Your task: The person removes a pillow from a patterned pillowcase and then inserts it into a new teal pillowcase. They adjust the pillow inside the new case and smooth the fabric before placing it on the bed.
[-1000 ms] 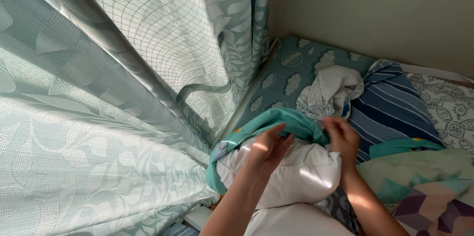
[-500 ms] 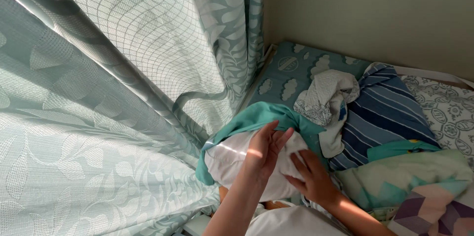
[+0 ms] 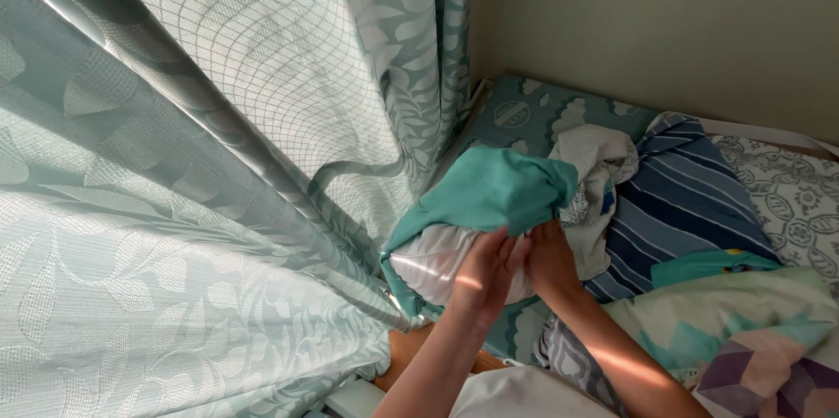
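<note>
A white pillow (image 3: pixel 428 265) lies partly inside a teal pillowcase (image 3: pixel 494 191) at the edge of the bed. My left hand (image 3: pixel 488 274) presses flat against the white pillow, fingers together and pointing up. Just to its right, my right hand (image 3: pixel 551 256) reaches under the hem of the teal pillowcase, its fingers hidden by the cloth. Both hands touch each other at the pillow's open end.
A teal patterned curtain (image 3: pixel 175 208) with a netted sheer panel hangs at the left. A grey-white crumpled cloth (image 3: pixel 599 160), a blue striped pillow (image 3: pixel 690 199) and a patchwork blanket (image 3: pixel 752 330) lie on the bed. A beige wall (image 3: pixel 655 24) stands behind.
The teal pillowcase has been drawn further over the white pillow, covering more of it. My right hand has moved up from below the pillow to beside my left hand.
</note>
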